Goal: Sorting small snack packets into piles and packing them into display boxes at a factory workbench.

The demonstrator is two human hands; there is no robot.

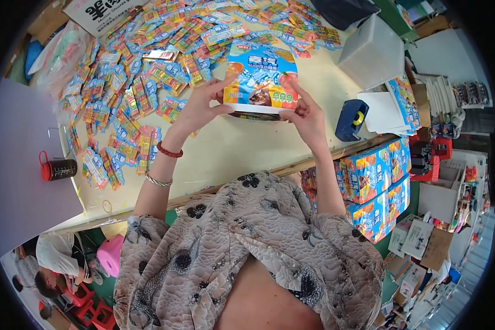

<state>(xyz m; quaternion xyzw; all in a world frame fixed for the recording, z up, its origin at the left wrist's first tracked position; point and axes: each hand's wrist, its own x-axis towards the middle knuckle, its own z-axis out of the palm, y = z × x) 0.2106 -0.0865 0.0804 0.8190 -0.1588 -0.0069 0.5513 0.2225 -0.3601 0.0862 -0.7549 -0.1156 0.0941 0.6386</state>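
Between my two hands is a colourful printed carton (263, 74), blue on top and orange lower down, with a white flap along its near edge. My left hand (204, 104) grips its left side, thumb near the front corner and fingers along the edge. On the right side, my right hand (307, 113) pinches the carton with the thumb at the near corner. A dark gap shows under the white flap; what lies inside cannot be made out. Many small bright candy packs (143, 93) are strewn over the pale table (220, 159) to the left and beyond the carton.
A blue tape dispenser (351, 120) and white card sheets (377, 111) lie to the right. Behind them stands a translucent plastic bin (371, 52). Stacked printed cartons (368, 176) sit below the table edge. A dark bottle with red lid (59, 168) is far left. Other people sit lower left.
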